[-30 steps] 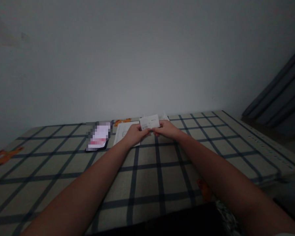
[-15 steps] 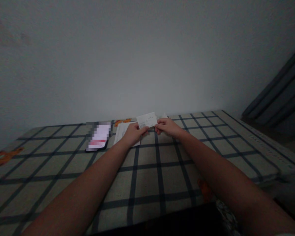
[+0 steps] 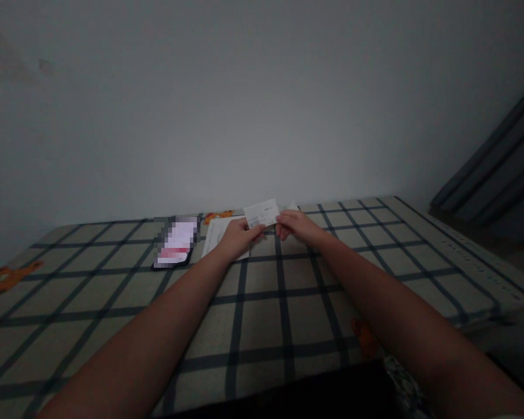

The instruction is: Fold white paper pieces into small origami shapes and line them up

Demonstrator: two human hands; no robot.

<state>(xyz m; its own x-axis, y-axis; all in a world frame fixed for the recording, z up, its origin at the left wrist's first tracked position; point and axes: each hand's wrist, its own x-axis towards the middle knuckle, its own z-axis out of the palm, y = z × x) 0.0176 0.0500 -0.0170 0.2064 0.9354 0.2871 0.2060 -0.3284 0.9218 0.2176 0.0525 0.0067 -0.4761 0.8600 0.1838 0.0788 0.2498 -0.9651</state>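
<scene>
A small white slip of paper (image 3: 262, 212) with faint print is raised a little above the checked cloth, tilted towards me. My left hand (image 3: 239, 237) pinches its lower left part, thumb in front. At its right edge, the fingers of my right hand (image 3: 299, 226) are closed on the paper. A larger white printed sheet (image 3: 212, 235) lies flat on the cloth, partly covered by my left hand. Behind my right hand a pale, thin piece (image 3: 293, 206) sticks up; its kind cannot be made out.
A phone (image 3: 176, 243) with a lit, blurred-out screen lies left of the sheet. The dark-striped checked cloth (image 3: 262, 326) with orange animal figures covers the surface up to the grey wall (image 3: 262, 105). A dark curtain (image 3: 498, 151) hangs at the right.
Both hands stay nearly in place. The slip has shifted very slightly to the right, and the fingers of my right hand have moved a little on its edge.
</scene>
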